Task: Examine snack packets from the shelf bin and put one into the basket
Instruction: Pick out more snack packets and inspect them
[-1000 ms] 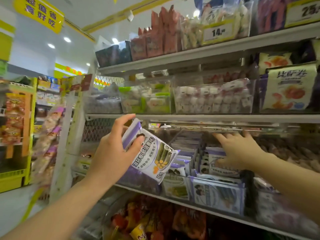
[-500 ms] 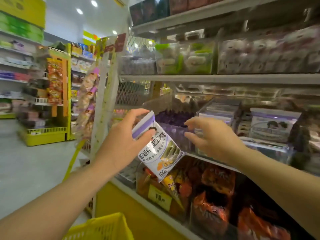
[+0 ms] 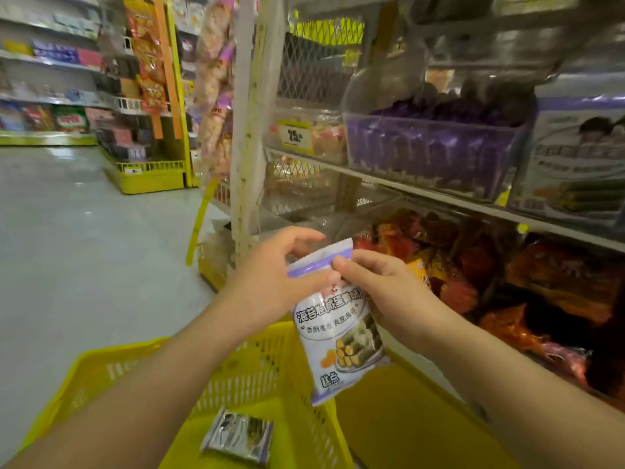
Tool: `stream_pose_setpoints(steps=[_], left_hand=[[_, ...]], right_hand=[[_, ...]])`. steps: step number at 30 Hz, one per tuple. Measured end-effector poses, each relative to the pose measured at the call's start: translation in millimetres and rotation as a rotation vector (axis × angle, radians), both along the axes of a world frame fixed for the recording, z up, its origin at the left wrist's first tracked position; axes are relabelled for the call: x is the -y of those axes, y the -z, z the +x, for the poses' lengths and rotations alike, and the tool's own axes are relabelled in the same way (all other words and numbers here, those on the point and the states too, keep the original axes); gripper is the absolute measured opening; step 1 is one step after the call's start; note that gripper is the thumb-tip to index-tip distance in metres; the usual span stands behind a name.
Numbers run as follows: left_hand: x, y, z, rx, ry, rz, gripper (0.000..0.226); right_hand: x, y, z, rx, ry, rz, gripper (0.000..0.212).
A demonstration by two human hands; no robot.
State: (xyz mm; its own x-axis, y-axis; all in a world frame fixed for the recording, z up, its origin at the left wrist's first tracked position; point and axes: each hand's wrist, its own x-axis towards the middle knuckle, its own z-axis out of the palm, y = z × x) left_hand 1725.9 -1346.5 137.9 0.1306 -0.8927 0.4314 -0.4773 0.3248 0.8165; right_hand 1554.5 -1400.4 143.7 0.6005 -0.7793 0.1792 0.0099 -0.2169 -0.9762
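A white and purple snack packet [image 3: 338, 336] printed with seaweed rolls hangs upright over the far corner of the yellow basket [image 3: 111, 367]. My left hand [image 3: 270, 286] pinches its top left edge. My right hand [image 3: 382, 292] pinches the top from the right. Both hands hold it just above the basket. A small silvery packet [image 3: 238, 434] lies flat inside the basket. At the upper right, the clear shelf bin [image 3: 568, 157] holds more of the same white and purple packets.
A clear bin of purple packets [image 3: 429, 147] sits on the same shelf. Orange and red snack bags [image 3: 507, 282] fill the shelf below it. A white shelf upright [image 3: 243, 130] rises beside my hands. Grey aisle floor [image 3: 67, 248] stretches left toward yellow racks [image 3: 148, 174].
My view has dropped from the shelf to the basket. My left hand brought the packet down over the basket, and my right hand left the bin and took hold of the packet's top.
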Motion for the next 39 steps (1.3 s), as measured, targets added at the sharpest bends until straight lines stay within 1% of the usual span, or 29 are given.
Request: stream_pose_setpoints(steps=[2,5,7,9,10,12,15,17,19,20,23,26,28,30,35,39], left_hand=[[8,12,0,-0.141,-0.042,0.020,0.041],[19,29,-8,-0.370,-0.065,0.097,0.037],[23,40,-20,-0.595,-0.058,0.156,0.044],[27,50,-32,-0.831,-0.023,0.211,0.056],[28,53,-38,-0.921,0.002,0.245,0.057],[30,56,-47,-1.025,0.012,0.305,0.050],[33,55,-54,-1.057,-0.025,0.338,0.035],[32,50,-55,-1.059,-0.012,0.340,0.032],[31,47,-55,-1.062,0.007,0.332,0.034],[30,45,-54,-1.060,0.014,0.328,0.034],[30,42,-52,-1.048,0.021,0.308,0.032],[31,40,-49,-0.957,0.005,0.258,0.029],[31,37,-45,-0.873,0.029,0.228,0.029],[30,35,-42,-0.840,0.084,0.209,0.031],[26,28,-40,-0.895,0.187,0.218,0.033],[25,23,-39,-1.028,0.195,0.228,0.035]], right_hand=[[5,17,2,0.103,0.001,0.151,0.033],[9,33,4,0.197,0.051,0.362,0.050],[11,39,6,0.227,0.119,0.432,0.057],[14,41,7,0.280,0.166,0.492,0.055],[15,42,8,0.298,0.179,0.527,0.052],[17,44,8,0.296,0.199,0.593,0.042],[22,46,4,0.263,0.273,0.646,0.031],[25,45,-1,0.249,0.319,0.625,0.030],[26,41,-6,0.226,0.306,0.574,0.032],[27,39,-8,0.209,0.288,0.538,0.029],[26,34,-12,0.174,0.293,0.391,0.029],[23,30,-14,0.153,0.319,0.274,0.033],[21,27,-15,0.163,0.325,0.238,0.033],[20,25,-16,0.182,0.319,0.222,0.035],[20,25,-16,0.188,0.276,0.225,0.044],[25,26,-20,0.129,0.213,0.241,0.052]])
